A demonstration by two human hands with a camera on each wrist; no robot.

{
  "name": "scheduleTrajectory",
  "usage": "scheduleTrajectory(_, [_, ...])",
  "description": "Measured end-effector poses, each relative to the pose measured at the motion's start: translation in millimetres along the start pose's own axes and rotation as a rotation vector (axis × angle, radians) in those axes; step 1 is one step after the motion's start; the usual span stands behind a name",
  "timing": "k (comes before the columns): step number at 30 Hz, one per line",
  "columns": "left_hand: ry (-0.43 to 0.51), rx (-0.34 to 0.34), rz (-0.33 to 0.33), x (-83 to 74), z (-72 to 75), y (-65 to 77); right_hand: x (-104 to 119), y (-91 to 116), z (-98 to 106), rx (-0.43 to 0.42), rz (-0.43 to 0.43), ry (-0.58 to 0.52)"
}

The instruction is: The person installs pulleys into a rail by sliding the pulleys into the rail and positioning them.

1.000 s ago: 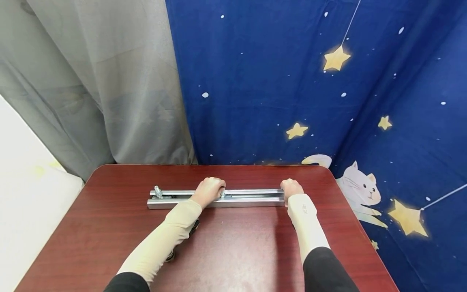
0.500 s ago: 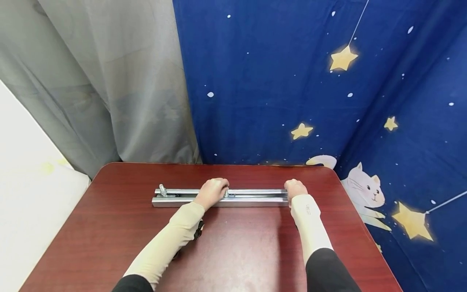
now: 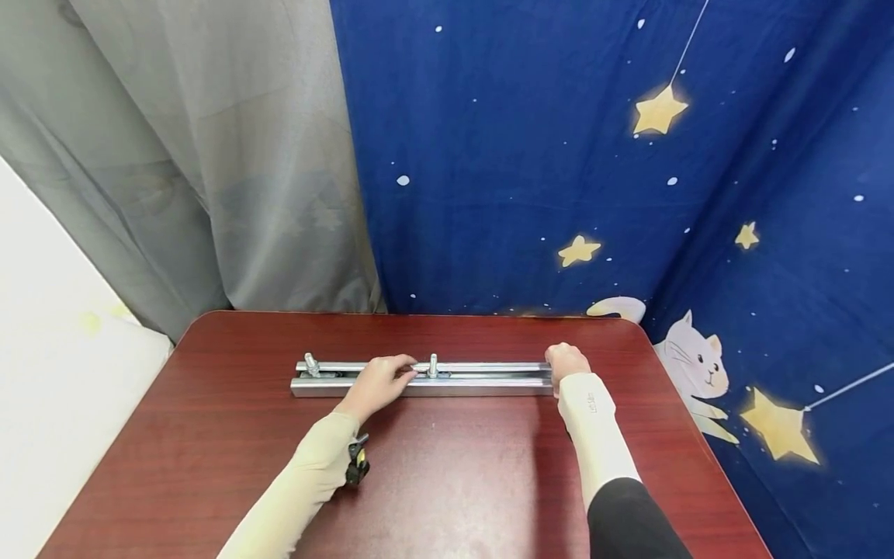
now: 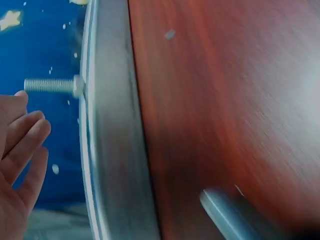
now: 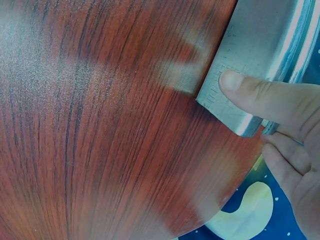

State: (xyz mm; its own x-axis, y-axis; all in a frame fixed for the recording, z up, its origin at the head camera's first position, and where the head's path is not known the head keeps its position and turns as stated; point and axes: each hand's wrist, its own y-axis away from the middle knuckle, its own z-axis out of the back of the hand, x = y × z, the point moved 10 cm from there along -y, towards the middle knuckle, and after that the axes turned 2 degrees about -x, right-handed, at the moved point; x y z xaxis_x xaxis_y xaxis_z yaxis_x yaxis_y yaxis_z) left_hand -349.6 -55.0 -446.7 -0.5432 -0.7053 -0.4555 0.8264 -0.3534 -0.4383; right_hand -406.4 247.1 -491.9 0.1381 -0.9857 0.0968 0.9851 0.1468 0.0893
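Note:
A slotted silver metal strut channel lies lengthwise across the table. One threaded bolt stands upright in its slot near the middle, and another bolt leans at the left end. My left hand hovers over the channel just left of the middle bolt, fingers loosely extended. In the left wrist view the fingertips are close to the tip of that bolt, with nothing held. My right hand grips the channel's right end. The right wrist view has the thumb on the channel's near wall and the other fingers behind it.
The reddish-brown wooden table has a rounded far edge. A grey curtain and a blue star-patterned curtain hang behind it. A small black device is on the left wrist.
My left hand has let go of the middle bolt and shifted left and toward me, its fingers loosening, so the bolt shows fully. My right hand keeps its grip on the channel's end.

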Motion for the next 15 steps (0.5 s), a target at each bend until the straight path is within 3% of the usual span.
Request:
scheduleTrajectory(4, [-0.047,0.021,0.007,20.9,16.6,23.4,0,1,0,-0.010,-0.004,-0.009])
scheduleTrajectory(8, [-0.046,0.012,0.097,57.4,34.8,49.4,-1,1,2,-0.008,-0.004,0.003])
scheduleTrajectory(12, [0.020,-0.078,0.239,98.2,56.9,76.4,-1,0,1,0.007,-0.011,0.009])
scheduleTrajectory(15, [0.042,-0.217,0.305,123.7,80.6,92.9,-1,-1,-1,0.018,-0.017,0.011])
